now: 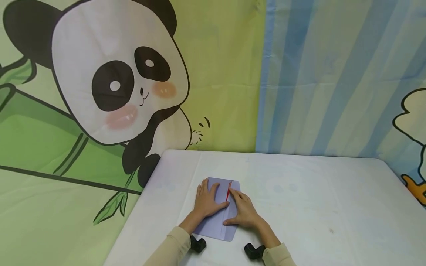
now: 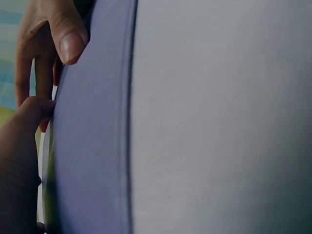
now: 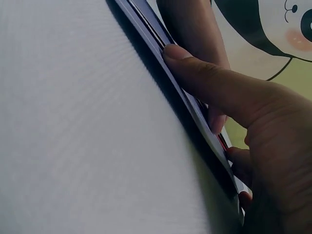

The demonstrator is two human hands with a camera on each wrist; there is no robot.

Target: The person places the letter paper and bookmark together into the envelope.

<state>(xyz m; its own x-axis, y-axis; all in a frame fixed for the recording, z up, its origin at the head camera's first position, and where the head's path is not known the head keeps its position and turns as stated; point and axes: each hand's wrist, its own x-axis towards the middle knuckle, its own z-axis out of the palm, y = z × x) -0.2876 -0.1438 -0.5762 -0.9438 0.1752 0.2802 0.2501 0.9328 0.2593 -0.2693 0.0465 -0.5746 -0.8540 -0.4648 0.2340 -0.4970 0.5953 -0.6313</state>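
A flat purple folder-like booklet point(image 1: 213, 226) with rounded corners lies on the white table. Along its right side runs a narrow flap point(image 1: 230, 232), and a red strip point(image 1: 227, 194) shows at the flap's inner edge. Spread over the booklet's left part, my left hand point(image 1: 208, 201) rests with its thumb reaching to the red strip. From the right, my right hand point(image 1: 245, 210) grips the flap, thumb and fingertips at its inner edge. In the right wrist view, the right thumb point(image 3: 204, 73) lies on the flap, while the other fingertips are partly hidden.
The white table point(image 1: 316, 199) extends around the booklet. Behind it hangs a printed cloth point(image 1: 219, 74) with a panda. Black wrist devices point(image 1: 254, 251) sit below both hands, near the beige sleeves.
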